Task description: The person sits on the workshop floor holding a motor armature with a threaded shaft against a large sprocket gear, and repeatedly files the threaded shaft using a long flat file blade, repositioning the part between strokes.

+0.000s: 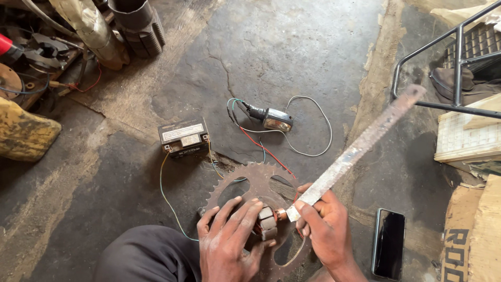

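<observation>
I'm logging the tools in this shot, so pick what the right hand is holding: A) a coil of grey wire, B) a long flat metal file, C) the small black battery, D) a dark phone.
B: the right hand grips the long flat metal file, which slants up to the right, while the phone lies untouched on the floor beside it.
</observation>
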Motion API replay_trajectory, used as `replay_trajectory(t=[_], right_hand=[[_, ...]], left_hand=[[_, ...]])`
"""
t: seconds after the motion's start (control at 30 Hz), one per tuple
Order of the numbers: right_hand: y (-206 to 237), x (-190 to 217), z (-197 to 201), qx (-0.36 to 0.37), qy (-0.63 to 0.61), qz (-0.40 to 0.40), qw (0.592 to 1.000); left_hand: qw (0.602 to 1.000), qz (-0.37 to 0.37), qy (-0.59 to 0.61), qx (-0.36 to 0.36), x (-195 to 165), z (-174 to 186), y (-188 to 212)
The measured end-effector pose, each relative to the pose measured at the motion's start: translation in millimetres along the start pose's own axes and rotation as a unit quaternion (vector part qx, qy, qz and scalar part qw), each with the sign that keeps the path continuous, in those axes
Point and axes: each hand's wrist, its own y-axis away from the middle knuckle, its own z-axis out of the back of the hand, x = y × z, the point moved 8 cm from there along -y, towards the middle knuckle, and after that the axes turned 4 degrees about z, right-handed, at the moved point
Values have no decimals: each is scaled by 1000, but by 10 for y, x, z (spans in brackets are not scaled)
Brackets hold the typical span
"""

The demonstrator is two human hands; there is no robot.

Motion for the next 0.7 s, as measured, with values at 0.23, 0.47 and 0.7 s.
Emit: replay_trajectory(t=[0.23, 0.47, 0.7], right_hand=[[59, -48, 49, -25, -12, 9, 1000], [82, -7, 1, -41, 39, 22, 998], [121, 50, -75, -36, 81, 26, 996]], left_hand=[[1000, 4, 15, 10, 9, -11, -12], [1000, -8, 16, 4, -11, 2, 12], [1000, -1, 8, 6, -4, -13, 10]])
